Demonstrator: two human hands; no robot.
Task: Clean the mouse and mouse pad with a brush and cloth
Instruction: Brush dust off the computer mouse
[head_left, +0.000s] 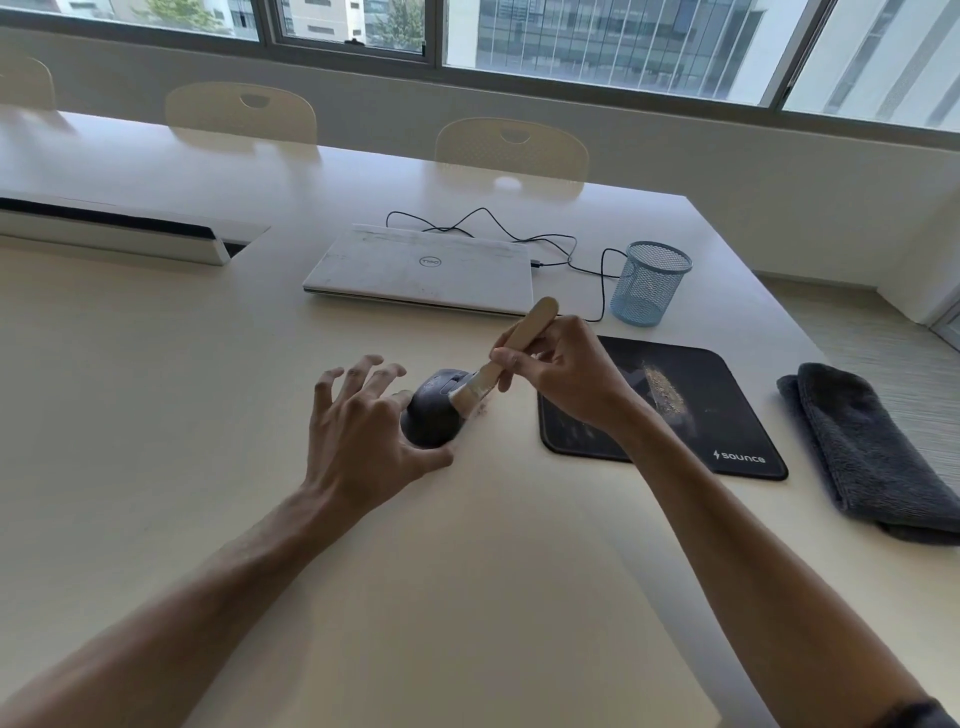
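Left hand (363, 426) steadying mouse (434, 410) — fingers spread, right hand (561, 379) pinching brush (498, 358), "saunce" mouse pad (670, 410), Dell laptop (421, 270)

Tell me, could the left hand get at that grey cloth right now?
Probably not easily: the cloth lies far right, past the mouse pad, and the right hand with the brush crosses between.
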